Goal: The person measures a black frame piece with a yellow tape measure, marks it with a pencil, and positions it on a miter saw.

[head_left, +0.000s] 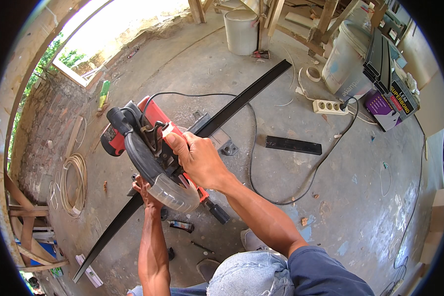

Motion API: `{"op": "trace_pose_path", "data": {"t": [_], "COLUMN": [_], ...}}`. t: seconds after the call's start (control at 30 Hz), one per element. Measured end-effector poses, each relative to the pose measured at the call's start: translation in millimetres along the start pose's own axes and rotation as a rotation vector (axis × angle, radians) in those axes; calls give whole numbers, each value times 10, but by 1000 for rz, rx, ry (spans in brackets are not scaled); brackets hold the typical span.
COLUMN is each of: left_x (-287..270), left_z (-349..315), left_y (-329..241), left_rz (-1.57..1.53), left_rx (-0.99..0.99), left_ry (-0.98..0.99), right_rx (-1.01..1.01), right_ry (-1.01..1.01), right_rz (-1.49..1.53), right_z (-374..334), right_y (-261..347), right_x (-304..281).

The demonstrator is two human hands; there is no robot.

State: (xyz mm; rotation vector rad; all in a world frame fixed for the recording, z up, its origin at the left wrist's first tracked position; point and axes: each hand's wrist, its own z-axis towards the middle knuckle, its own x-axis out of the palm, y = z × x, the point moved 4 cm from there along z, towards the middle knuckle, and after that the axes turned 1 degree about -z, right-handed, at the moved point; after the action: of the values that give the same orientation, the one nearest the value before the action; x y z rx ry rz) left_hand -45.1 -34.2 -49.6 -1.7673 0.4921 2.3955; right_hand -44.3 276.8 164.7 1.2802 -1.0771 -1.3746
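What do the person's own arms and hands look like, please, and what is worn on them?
The left hand and right hand are both ungloved, with no watch or bracelet visible. A short, plain, dark blue sleeve ends near the right elbow; no sleeve shows on the left.

Past the right hand (197, 157), a long black metal channel (246, 98) blocks; rightward, grey concrete floor (238, 165) (before a curving black cable (281, 203)) leaves room.

I see a paint-stained grey concrete floor (348, 180), a rough reddish-brown brick wall (39, 135) and glaring white daylight (128, 24) upper left.
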Motion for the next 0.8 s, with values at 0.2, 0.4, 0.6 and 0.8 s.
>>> {"op": "trace_pose_path", "data": {"t": [0.2,0.4,0.6,0.8], "left_x": [-47,-148,-125,203], "left_z": [7,18,57,-69], "left_y": [2,-26,-99,111], "left_rz": [-35,-72,-84,-153], "left_rx": [-8,-13,-9,-72], "left_ry": [15,-18,-66,-29], "right_rx": [8,11,39,21], "right_ry": [35,39,46,30], "right_rz": [3,-4,-44,-24], "right_z": [-15,-22,-34,-46], "right_y": [61,73,42,6], "right_x": [-13,-15,-64,-8]}}
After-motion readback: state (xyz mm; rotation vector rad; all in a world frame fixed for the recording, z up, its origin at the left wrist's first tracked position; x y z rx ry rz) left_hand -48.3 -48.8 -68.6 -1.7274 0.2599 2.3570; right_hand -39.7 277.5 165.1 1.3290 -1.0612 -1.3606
